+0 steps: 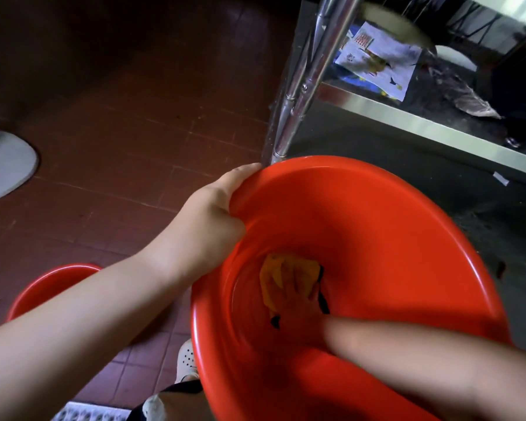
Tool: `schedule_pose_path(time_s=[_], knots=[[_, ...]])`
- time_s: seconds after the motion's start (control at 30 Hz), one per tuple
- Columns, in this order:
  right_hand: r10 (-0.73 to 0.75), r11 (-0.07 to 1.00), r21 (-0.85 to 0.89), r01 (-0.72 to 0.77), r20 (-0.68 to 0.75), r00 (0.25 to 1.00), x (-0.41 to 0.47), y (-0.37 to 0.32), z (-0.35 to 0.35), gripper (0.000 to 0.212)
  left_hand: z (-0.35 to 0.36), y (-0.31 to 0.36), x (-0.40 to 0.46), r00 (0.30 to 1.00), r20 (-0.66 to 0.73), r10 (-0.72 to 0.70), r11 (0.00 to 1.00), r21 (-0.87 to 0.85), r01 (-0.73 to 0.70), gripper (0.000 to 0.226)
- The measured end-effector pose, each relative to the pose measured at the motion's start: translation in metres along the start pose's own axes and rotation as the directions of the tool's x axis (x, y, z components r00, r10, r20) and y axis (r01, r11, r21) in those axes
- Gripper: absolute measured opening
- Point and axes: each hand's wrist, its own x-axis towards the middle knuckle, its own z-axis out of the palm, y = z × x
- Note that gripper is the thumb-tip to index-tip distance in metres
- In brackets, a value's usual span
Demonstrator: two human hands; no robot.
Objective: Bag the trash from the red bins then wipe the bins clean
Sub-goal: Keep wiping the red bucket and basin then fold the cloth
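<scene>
Red bin (392, 238) held tilted, mouth toward the camera, just in front of a steel table leg (310, 77); left hand (213, 208) gripping the rim at its upper left, fingers curled over the outside edge, thumb pressed against the inner wall; right hand (295, 302) reaching deep inside, lying on a yellow cloth (289, 275) against the bottom; blurred, so cannot tell whether those fingers lie flat on the cloth or curl around it; dark edging visible along the cloth's right side. Second red bin (52, 284) on the floor at lower left, partly hidden behind the left forearm. Brown tiled floor (119, 110) beneath; grey rounded base (3, 165) at the left edge; printed paper (377, 59) on the table's lower shelf (422, 129); white shoe (187, 360) below the held bin.
</scene>
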Motion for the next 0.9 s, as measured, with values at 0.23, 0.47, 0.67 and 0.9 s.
schedule_pose_path(time_s=[0.23, 0.47, 0.67, 0.9], knots=[[-0.498, 0.736, -0.472, 0.485, 0.106, 0.86, -0.017, -0.003, 0.026, 0.063, -0.003, 0.004, 0.003, 0.995, 0.103, 0.01, 0.992, 0.128, -0.023, 0.094], [-0.26, 0.907, -0.338, 0.249, 0.014, 0.965, 0.002, 0.045, -0.019, 0.065, -0.007, 0.003, 0.001, 0.998, 0.055, -0.004, 0.997, 0.083, 0.0, 0.089], [0.297, 0.952, -0.006, -0.305, 0.239, 0.924, -0.004, 0.016, -0.009, 0.074, 0.005, 0.0, -0.015, 0.994, -0.105, -0.015, 0.995, -0.099, 0.005, 0.088], [0.447, 0.875, 0.302, -0.379, -0.2, 0.872, -0.026, -0.048, -0.007, 0.047, 0.019, -0.002, -0.025, 0.985, -0.173, -0.013, 0.978, -0.208, -0.024, 0.088]])
